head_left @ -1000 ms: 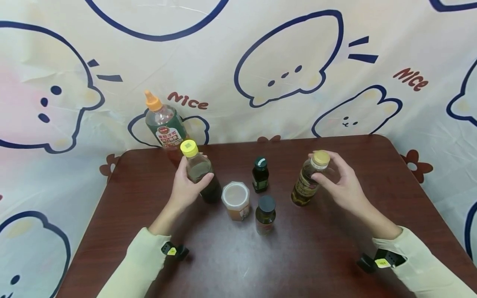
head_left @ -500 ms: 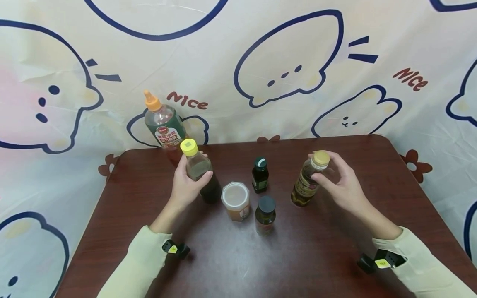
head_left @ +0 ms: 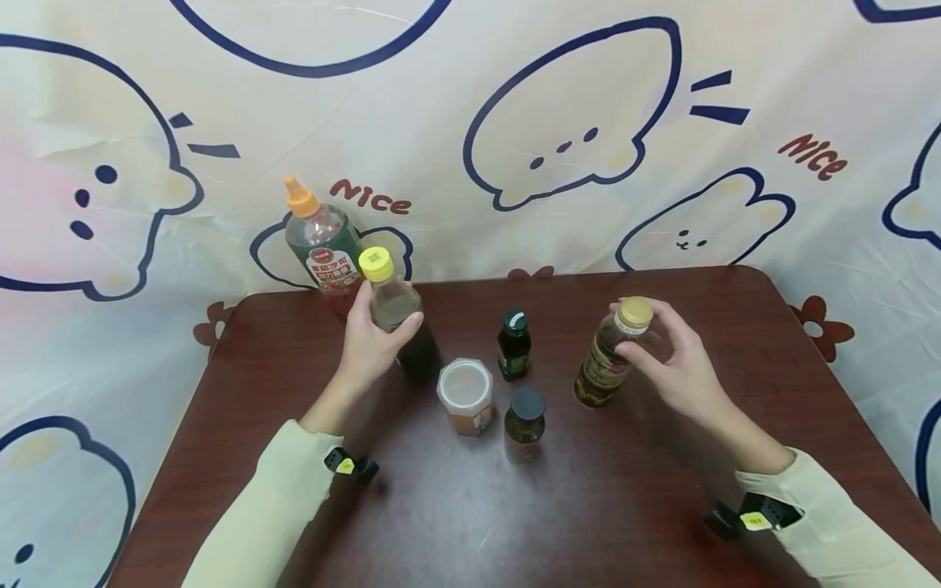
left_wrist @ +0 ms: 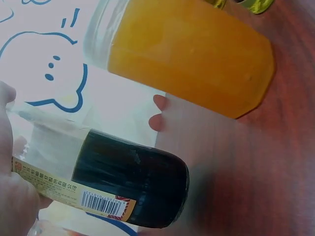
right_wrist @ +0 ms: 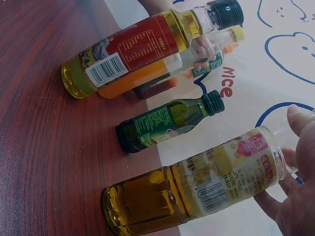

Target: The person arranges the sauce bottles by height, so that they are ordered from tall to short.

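Yellow-capped dark-liquid bottle (head_left: 395,304) is gripped by left hand (head_left: 365,347), gold-capped oil bottle (head_left: 604,365) by right hand (head_left: 680,363), presumably for control.

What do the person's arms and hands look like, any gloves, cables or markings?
Left hand and right hand: bare, no gloves. Left sleeve and right sleeve: long, plain, pale greenish-cream. Each cuff carries a small black unit with a yellow label; label print too small to read. No cables visible.
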A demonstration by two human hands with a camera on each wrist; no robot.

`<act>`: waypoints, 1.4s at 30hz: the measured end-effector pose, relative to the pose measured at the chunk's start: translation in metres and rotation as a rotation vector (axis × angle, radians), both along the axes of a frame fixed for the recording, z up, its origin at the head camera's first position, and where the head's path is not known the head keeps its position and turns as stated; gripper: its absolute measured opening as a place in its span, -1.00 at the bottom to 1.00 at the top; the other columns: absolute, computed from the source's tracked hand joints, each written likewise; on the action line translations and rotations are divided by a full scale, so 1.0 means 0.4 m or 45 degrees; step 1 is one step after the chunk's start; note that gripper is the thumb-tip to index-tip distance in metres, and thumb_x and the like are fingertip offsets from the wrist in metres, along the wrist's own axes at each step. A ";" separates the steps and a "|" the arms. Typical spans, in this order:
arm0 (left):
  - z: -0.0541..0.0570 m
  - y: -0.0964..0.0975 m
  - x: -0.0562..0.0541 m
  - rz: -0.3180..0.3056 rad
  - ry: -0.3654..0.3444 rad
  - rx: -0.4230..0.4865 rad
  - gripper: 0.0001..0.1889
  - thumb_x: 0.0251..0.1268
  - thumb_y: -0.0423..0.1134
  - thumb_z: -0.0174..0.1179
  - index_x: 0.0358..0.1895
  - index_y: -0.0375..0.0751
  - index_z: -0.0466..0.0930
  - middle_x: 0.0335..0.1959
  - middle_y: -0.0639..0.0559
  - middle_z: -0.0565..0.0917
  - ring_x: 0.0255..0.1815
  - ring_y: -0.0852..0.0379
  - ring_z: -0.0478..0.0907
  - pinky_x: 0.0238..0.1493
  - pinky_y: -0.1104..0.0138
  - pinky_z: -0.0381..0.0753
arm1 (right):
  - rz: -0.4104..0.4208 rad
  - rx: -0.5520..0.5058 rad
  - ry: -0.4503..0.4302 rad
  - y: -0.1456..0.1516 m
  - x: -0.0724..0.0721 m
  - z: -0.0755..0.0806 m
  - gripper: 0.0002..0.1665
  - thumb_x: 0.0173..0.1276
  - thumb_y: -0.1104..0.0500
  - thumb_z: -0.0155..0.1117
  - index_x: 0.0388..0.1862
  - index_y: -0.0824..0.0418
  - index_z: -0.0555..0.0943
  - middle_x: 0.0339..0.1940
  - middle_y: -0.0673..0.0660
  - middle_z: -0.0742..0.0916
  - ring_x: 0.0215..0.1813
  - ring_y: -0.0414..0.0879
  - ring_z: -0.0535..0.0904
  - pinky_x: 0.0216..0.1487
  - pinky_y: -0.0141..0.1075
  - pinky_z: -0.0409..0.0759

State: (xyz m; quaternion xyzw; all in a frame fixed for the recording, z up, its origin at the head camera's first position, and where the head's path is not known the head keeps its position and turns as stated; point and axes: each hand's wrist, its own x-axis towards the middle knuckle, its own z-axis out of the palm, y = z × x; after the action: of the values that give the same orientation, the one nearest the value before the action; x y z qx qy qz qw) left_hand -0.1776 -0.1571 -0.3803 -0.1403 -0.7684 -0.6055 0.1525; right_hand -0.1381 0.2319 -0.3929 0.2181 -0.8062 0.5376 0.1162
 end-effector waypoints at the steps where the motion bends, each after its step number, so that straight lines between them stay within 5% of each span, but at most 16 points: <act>1: 0.003 0.003 -0.007 0.002 0.005 -0.003 -0.43 0.21 -0.51 0.34 0.27 -0.51 0.34 0.16 -0.44 0.57 0.17 -0.06 0.52 0.29 0.14 0.44 | -0.003 0.001 -0.001 0.000 0.000 0.000 -0.32 0.31 0.54 0.31 0.40 0.34 0.40 0.28 0.22 0.63 0.33 -0.18 0.51 0.32 -0.44 0.41; 8: 0.020 0.024 -0.060 0.012 0.078 -0.020 -0.47 0.20 -0.50 0.35 0.21 -0.56 0.38 0.07 -0.40 0.58 0.19 -0.18 0.50 0.34 0.12 0.39 | -0.008 0.005 -0.010 0.002 0.002 -0.002 -0.32 0.31 0.53 0.32 0.40 0.33 0.40 0.28 0.31 0.61 0.32 -0.18 0.51 0.31 -0.45 0.41; 15: 0.018 0.043 -0.100 0.029 0.059 -0.026 -0.47 0.23 -0.50 0.35 0.24 -0.52 0.39 0.11 -0.40 0.56 0.24 -0.23 0.48 0.40 0.01 0.35 | -0.004 -0.003 -0.005 0.002 0.002 -0.002 -0.32 0.31 0.54 0.31 0.40 0.33 0.41 0.27 0.33 0.61 0.32 -0.18 0.50 0.31 -0.45 0.42; 22: -0.064 0.025 -0.185 0.077 0.011 -0.063 -0.40 0.23 -0.35 0.43 0.29 -0.39 0.39 0.16 -0.25 0.59 0.28 -0.12 0.48 0.43 0.01 0.32 | -0.003 0.013 -0.005 0.003 0.002 -0.003 -0.32 0.31 0.54 0.31 0.40 0.36 0.39 0.29 0.26 0.62 0.32 -0.18 0.50 0.32 -0.45 0.41; 42: -0.071 0.049 -0.255 0.087 -0.137 -0.086 -0.37 0.30 -0.26 0.40 0.37 -0.25 0.33 0.27 -0.16 0.55 0.39 -0.03 0.41 0.47 0.05 0.30 | -0.017 0.026 -0.021 0.003 -0.002 0.002 -0.31 0.32 0.51 0.33 0.41 0.25 0.42 0.30 0.15 0.63 0.32 -0.18 0.50 0.31 -0.44 0.42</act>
State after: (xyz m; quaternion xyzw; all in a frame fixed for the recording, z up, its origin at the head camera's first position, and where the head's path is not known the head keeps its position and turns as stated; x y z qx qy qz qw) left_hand -0.2795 -0.1376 -0.4087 -0.0863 -0.7997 -0.5805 0.1267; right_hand -0.1388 0.2329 -0.3922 0.2096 -0.8139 0.5304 0.1108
